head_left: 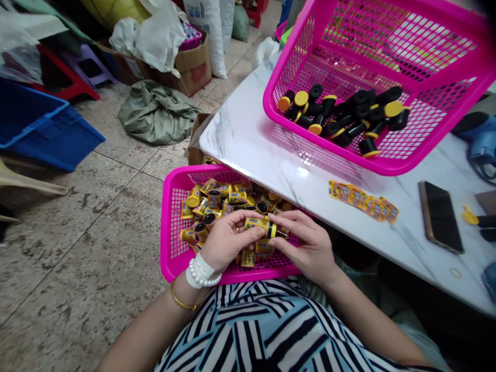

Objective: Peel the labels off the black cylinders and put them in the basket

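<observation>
My left hand (227, 237) pinches one end of a small black bottle (260, 223) with a yellow printed sleeve label. At the bottle's other end, by a black and yellow band, the thumb and fingers of my right hand (310, 245) close round it. The bottle lies nearly level, above a pink basket (167, 227) at my lap. Many labelled bottles (237, 198) with yellow caps fill that basket. On the table, a fanned row of yellow printed labels (364, 201) lies to the right of my hands.
A larger pink basket (337, 147) with unlabelled black bottles (349, 132) stands on the marble-patterned table (248, 139). Further right are a phone (440, 216) and a blue heat-gun-like tool (480, 139). A blue crate (46, 124), green sack (157, 111) and cardboard box (194, 64) are on the floor.
</observation>
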### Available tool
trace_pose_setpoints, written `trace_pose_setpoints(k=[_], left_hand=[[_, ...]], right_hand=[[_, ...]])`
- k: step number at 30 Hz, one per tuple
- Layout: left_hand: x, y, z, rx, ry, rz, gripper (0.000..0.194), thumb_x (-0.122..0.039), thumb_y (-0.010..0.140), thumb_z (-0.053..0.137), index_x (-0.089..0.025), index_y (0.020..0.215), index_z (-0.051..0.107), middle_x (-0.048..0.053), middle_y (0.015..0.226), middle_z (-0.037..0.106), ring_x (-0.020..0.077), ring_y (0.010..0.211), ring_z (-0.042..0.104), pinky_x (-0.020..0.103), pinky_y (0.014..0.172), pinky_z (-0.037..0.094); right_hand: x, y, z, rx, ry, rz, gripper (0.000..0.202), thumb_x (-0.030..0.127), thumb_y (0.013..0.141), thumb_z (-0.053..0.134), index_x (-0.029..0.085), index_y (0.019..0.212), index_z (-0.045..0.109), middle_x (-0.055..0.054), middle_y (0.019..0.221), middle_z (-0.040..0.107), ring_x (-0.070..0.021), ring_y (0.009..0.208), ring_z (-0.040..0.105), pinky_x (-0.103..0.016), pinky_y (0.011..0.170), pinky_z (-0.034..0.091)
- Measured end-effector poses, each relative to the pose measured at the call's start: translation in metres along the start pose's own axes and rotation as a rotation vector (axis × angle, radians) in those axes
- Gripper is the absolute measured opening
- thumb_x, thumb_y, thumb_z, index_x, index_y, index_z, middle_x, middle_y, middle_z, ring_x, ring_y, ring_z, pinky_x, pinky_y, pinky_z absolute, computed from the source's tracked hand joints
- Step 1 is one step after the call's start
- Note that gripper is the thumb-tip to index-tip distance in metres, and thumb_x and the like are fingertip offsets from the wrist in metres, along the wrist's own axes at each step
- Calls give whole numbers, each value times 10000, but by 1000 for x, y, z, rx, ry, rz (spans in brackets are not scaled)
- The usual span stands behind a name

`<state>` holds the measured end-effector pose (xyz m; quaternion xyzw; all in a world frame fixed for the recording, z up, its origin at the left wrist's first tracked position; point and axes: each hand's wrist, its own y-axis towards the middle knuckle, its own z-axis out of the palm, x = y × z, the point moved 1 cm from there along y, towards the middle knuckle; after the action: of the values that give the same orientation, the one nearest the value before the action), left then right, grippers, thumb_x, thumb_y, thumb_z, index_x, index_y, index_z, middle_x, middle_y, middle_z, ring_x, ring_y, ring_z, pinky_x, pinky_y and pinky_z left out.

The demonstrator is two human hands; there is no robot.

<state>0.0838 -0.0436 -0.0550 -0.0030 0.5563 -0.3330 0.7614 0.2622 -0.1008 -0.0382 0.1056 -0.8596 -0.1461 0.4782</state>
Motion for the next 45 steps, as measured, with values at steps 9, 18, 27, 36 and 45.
trace_pose_setpoints(k=[9,18,27,36,45], left_hand=[[6,2,2,97,-47,-63,429,-415,801,747,-155,1126,643,35,724,670,129,569,606,209,478,475],[0,1,2,74,-45,-13,312,-285,747,805,-149,1009,702,13,680,666,94,509,568,198,501,471],[-10,-1,5,103,126,182,263,-182,747,777,-183,1010,775,86,992,751,200,896,672,273,829,507],[-6,-5,2,85,185,218,353,-193,718,803,-206,1068,760,91,1047,734,244,1007,660,322,943,480],[8,-7,-8,38,84,51,320,-395,774,772,-163,984,703,24,765,641,112,612,546,204,569,452]], right_hand=[[-1,-3,-6,-73,-76,-89,343,175,834,749,288,1156,710,-54,1051,741,-223,963,704,-371,881,594],[-6,-5,0,-92,13,-43,283,197,816,776,280,1085,750,-64,1004,753,-212,889,723,-360,806,621],[-2,-6,2,-166,118,34,311,166,741,841,289,1019,778,-49,953,768,-207,835,726,-349,767,623],[1,-9,9,-143,206,194,258,238,777,805,251,1031,758,-50,890,742,-192,752,708,-321,667,621],[-3,-8,14,-126,47,5,256,217,741,825,242,987,758,-61,897,773,-209,765,735,-336,697,643]])
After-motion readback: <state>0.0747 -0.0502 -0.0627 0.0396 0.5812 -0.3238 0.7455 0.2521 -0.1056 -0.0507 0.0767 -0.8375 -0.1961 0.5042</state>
